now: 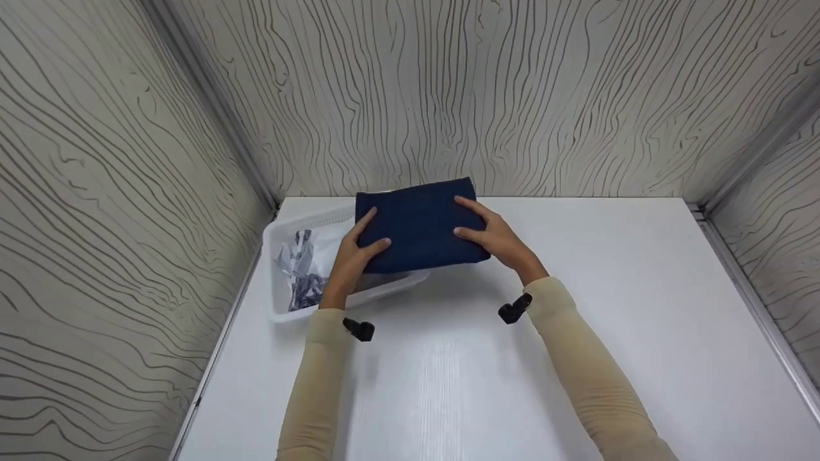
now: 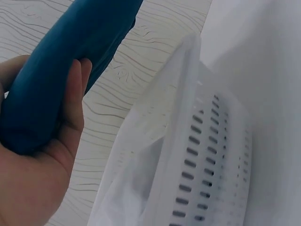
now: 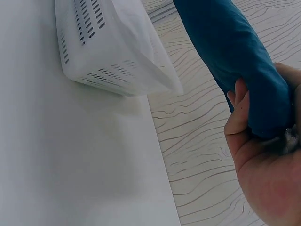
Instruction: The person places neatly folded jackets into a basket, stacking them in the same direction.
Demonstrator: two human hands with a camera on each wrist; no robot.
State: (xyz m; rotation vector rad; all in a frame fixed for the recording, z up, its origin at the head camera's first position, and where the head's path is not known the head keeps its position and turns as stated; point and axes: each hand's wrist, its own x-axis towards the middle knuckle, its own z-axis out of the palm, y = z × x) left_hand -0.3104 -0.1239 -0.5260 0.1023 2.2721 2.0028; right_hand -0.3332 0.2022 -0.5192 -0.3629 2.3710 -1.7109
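A dark blue folded cloth bundle (image 1: pixel 419 224), flat and roughly rectangular, is held up between both hands. My left hand (image 1: pixel 351 259) grips its left end, thumb on the near face. At the right end my right hand (image 1: pixel 500 240) holds it the same way, thumb and forefinger on top. Both wrist views show the bundle as a thick padded roll (image 2: pixel 61 70), with fingers curled round its underside. Below and to the left stands a white perforated plastic basket (image 1: pixel 277 269), partly covered by the bundle and left hand in the head view.
Inside the basket lie grey-and-white patterned cloth (image 1: pixel 307 285) and a white cloth (image 1: pixel 328 243). The basket stands on a white table (image 1: pixel 608 307) near its back left corner. Wood-grain panels (image 1: pixel 410 96) rise behind and at both sides. Small black cameras (image 1: pixel 514 309) sit on the sleeved wrists.
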